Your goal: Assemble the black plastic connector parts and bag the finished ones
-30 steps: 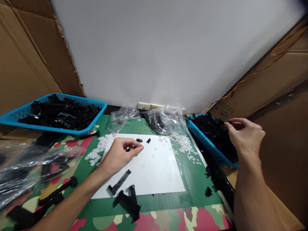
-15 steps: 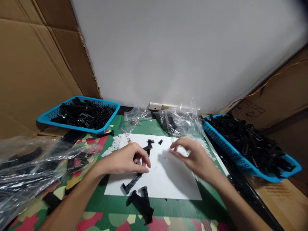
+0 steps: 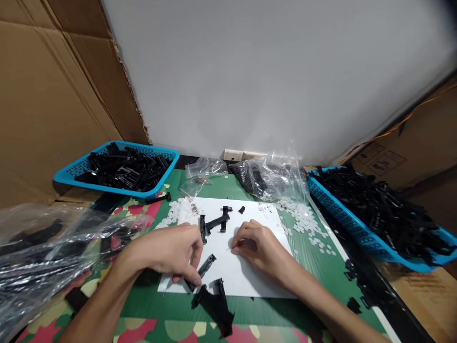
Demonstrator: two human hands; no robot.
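My left hand [image 3: 174,252] is over the left part of a white sheet [image 3: 228,281], its fingers closing on a narrow black plastic part [image 3: 207,265] that lies slanted there. The thumb covers some of that part. My right hand [image 3: 259,247] rests on the middle of the sheet, thumb and forefinger pinched together; whatever may be between them is too small to name. Farther back on the sheet lie several black plastic parts [image 3: 217,222] and a small black piece [image 3: 242,209]. Two larger black parts [image 3: 216,307] lie at the sheet's near edge.
Blue baskets full of black parts stand at left [image 3: 153,193] and right [image 3: 332,209]. White plastic discs [image 3: 303,219] and more discs [image 3: 174,212] flank the sheet, with tiny metal pieces [image 3: 194,208]. Clear bags [image 3: 264,178] lie by the wall; a large plastic bag [image 3: 71,243] lies left.
My left hand has moved down and left onto the narrow black part. My right hand has come down and left onto the sheet, its fingers now pinched. The view has shifted slightly.
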